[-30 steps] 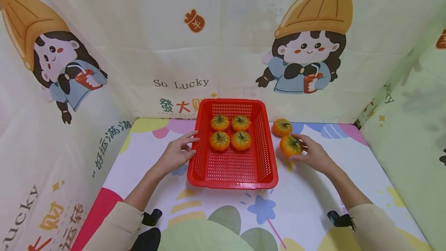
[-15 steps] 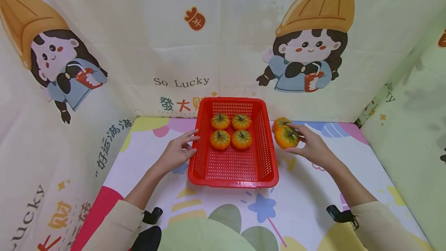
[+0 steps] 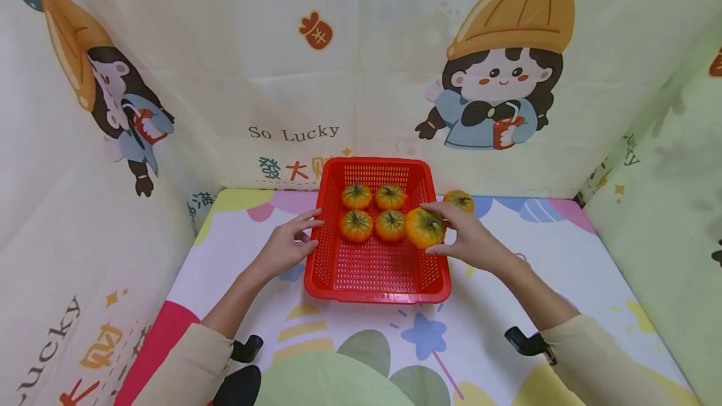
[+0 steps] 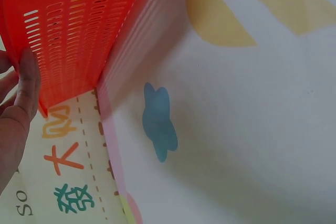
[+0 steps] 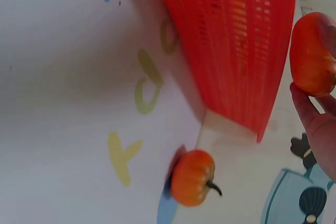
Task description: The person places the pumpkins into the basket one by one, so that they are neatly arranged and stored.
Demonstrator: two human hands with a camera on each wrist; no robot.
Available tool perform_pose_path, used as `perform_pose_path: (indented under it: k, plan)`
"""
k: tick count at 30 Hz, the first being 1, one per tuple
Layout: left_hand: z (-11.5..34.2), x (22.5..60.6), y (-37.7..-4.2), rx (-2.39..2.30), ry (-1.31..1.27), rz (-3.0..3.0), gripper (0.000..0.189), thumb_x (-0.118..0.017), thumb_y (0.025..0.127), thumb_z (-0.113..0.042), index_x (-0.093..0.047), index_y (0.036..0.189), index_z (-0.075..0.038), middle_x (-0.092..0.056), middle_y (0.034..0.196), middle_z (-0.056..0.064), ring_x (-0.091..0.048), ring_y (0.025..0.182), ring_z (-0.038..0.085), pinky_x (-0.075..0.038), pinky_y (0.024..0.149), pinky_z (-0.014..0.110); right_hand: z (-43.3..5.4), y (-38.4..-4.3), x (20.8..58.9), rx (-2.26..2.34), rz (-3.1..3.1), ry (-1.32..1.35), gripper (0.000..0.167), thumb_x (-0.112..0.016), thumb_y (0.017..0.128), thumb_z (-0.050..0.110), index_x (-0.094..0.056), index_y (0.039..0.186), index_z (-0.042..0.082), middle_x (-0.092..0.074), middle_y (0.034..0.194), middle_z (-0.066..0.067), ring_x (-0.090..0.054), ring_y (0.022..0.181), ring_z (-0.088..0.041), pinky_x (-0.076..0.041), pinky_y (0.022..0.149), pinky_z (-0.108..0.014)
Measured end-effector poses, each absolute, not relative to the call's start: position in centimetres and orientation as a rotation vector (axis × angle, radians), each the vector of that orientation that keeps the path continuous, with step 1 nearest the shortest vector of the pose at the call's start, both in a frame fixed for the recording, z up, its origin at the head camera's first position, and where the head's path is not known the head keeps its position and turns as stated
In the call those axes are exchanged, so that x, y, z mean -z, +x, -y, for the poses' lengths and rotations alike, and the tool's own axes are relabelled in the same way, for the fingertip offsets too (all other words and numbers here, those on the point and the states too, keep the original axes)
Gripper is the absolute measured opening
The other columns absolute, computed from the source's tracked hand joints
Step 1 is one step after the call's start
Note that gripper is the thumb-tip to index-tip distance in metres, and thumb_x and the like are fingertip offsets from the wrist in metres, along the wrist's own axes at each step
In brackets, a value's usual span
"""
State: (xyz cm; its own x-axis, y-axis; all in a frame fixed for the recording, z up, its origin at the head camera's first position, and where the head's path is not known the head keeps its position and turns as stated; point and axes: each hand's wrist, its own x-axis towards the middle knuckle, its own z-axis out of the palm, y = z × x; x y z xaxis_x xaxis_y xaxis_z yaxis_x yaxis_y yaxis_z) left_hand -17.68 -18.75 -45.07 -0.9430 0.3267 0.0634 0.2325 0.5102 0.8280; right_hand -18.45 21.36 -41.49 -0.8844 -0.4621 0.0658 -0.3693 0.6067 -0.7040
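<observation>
A red plastic basket with slotted sides stands on the table, several small orange pumpkins arranged in its back part. At its left edge, my left hand holds the rim, and in the left wrist view one finger lies against the outer wall. My right hand grips another pumpkin by its sides, over the basket's right rim. In the right wrist view this pumpkin is raised above the rim. One more pumpkin sits on the table just right of the basket.
A patterned cloth covers the table. Printed fabric walls rise behind and on both sides. The basket stands close to the back wall. Dark wrist devices are on both forearms.
My right hand has lifted a pumpkin off the table and carried it left to over the basket's right rim. The left hand and the basket have stayed in place.
</observation>
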Motion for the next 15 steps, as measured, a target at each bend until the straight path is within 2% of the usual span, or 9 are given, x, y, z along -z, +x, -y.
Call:
perform_pose_path:
  k: [6,15]
  plan:
    - [18.7,45.0,-17.7,-1.421,0.496,-2.640,0.047,-0.070,0.094,-0.002,-0.062,0.140,0.001,-0.046,0.161,0.009,-0.066,0.085,0.018,-0.061,0.074,0.023,-18.9,-18.2,41.8,1.079,-2.655,-0.779,0.084,-0.091,0.077,0.025,-0.051,0.150,0.019,-0.054,0.151,-0.007,-0.048,0.142,-0.033,-0.058,0.097,-0.052]
    - [18.8,44.9,-17.7,-1.434,0.481,-2.619,0.047,-0.070,0.094,-0.004,-0.062,0.140,-0.001,-0.044,0.162,0.009,-0.067,0.086,0.019,-0.062,0.077,0.027,-15.3,-18.5,42.4,1.009,-2.558,-0.849,0.079,-0.088,0.081,0.025,-0.051,0.151,0.020,-0.053,0.153,-0.004,-0.044,0.147,-0.032,-0.055,0.101,-0.052]
